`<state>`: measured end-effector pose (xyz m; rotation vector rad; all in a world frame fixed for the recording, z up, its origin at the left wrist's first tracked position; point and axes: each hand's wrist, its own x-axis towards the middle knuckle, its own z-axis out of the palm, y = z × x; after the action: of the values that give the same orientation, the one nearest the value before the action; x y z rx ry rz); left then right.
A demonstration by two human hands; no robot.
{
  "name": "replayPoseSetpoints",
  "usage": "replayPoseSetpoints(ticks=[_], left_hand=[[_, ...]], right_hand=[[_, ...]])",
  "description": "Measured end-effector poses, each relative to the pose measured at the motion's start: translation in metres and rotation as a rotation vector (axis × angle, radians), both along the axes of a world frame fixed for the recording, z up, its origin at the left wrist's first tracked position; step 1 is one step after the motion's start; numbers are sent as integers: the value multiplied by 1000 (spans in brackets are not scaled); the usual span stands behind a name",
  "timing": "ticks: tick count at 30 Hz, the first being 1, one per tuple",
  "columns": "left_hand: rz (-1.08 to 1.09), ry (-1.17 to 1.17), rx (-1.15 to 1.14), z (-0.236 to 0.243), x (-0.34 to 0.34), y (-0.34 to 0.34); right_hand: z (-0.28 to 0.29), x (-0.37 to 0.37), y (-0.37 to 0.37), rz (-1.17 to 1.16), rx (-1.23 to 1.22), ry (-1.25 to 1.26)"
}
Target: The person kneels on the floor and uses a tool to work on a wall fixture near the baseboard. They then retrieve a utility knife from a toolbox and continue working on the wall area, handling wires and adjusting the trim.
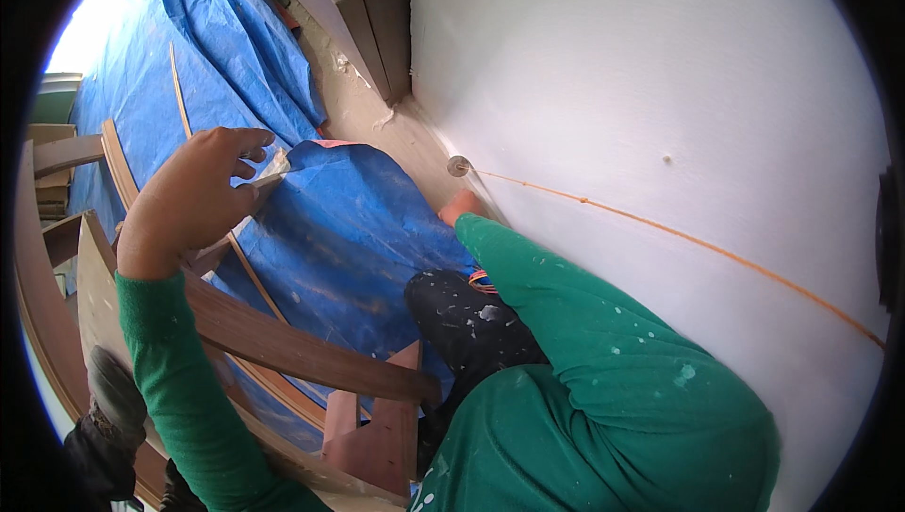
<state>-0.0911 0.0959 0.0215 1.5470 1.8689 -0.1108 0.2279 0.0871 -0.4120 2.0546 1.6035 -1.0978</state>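
My left hand is raised at the left over a blue tarp, its fingers apart and loosely bent. Just beyond its fingertips is a pale, whitish-smeared strip; I see no grip on it. My right hand reaches down to the floor at the foot of the white wall, beside the tarp's edge. Its fingers are mostly hidden, so what it holds cannot be told. Close above it, a small round grey disc sits against the wall, with a knotted orange string running from it to the right.
Curved wooden pieces cross the lower left beside my knee. Another person's shoe shows at the far left. A dark wooden frame stands at the wall's far end. Coloured cords lie by my knee.
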Motion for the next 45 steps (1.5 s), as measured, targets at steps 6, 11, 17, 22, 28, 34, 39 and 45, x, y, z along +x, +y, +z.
replayPoseSetpoints(ticks=[6, 11, 17, 22, 28, 34, 39, 45], left_hand=[[-28, 5, 29, 4, 3, 2], [-40, 11, 45, 2, 1, -3], [-4, 10, -25, 4, 17, 5], [-19, 14, 1, 11, 20, -4], [0, 14, 24, 14, 21, -7], [3, -1, 64, 4, 20, -7], [-12, 99, 12, 11, 11, -13], [-30, 148, 96, -5, 6, -14]], right_hand=[[-19, 3, -1, 6, 20, -4], [-19, 1, -5, -8, 60, 8], [-19, 8, -3, -11, 7, -3], [-9, -1, -5, -30, 3, -1], [-8, 1, -3, -21, 19, 1], [-17, 4, -4, -39, 77, -24], [-10, -9, -7, 15, 34, 3], [-2, -1, -3, -6, 26, -26]])
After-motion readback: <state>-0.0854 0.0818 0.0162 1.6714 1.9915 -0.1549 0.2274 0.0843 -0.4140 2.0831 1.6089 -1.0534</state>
